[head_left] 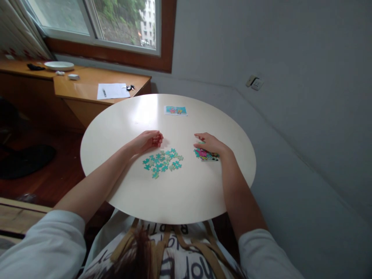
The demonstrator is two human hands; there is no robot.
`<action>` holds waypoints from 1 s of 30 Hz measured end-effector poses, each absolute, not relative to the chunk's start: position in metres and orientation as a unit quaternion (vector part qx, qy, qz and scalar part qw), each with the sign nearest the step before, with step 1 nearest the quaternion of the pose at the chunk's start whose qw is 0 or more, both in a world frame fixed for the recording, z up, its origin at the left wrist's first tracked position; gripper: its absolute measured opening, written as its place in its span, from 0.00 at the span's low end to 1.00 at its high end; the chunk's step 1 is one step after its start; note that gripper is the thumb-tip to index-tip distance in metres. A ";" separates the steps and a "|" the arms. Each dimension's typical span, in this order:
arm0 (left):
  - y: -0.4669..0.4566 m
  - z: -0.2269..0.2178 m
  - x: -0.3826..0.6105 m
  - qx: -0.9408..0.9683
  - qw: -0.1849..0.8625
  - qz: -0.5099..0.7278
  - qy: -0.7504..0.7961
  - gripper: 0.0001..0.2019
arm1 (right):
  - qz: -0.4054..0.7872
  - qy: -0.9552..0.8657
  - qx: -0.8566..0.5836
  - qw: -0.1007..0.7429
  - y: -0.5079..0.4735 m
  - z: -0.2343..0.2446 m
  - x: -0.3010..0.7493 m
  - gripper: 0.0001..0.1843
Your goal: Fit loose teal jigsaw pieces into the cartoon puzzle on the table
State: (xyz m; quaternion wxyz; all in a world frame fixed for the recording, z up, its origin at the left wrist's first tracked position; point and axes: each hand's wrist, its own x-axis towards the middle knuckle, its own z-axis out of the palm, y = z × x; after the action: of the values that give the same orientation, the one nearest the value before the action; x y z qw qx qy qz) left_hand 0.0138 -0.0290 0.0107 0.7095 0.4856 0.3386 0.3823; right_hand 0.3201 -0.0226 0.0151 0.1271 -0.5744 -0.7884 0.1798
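My left hand (147,142) rests on its side on the white table, fingers loosely curled in, with nothing visible in them. Just in front of it, nearer to me, lies a loose pile of teal and pale green jigsaw pieces (162,161). My right hand (213,143) is over a partly joined jigsaw puzzle (203,154) with pink and teal colours, its thumb and fingers apart. The hand covers the upper right of that puzzle. Farther back on the table is a small reference picture (176,111) in blue, pink and yellow.
The oval white table (180,197) reaches close to my body. Behind it on the left stands a wooden desk (84,81) with a paper sheet (112,91), keys (130,88) and a white plate (59,66). A wall with a socket (257,84) is at right.
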 end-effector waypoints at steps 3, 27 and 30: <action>-0.028 0.010 0.014 0.486 0.709 0.383 0.339 0.11 | 0.195 -0.803 -0.543 0.149 -0.021 0.011 0.321 0.39; -0.033 0.014 0.016 0.484 0.703 0.389 0.347 0.10 | 0.217 -0.810 -0.479 0.259 -0.020 0.016 0.302 0.24; -0.031 0.013 0.016 0.487 0.686 0.403 0.360 0.10 | 0.255 -0.787 -0.464 0.317 -0.029 0.019 0.277 0.11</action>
State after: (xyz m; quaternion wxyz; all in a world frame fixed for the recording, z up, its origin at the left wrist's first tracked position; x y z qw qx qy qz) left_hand 0.0159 -0.0311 0.0126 0.6863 0.4868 0.3603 0.4028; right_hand 0.2773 -0.0288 0.0186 0.3173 -0.4638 -0.7868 0.2552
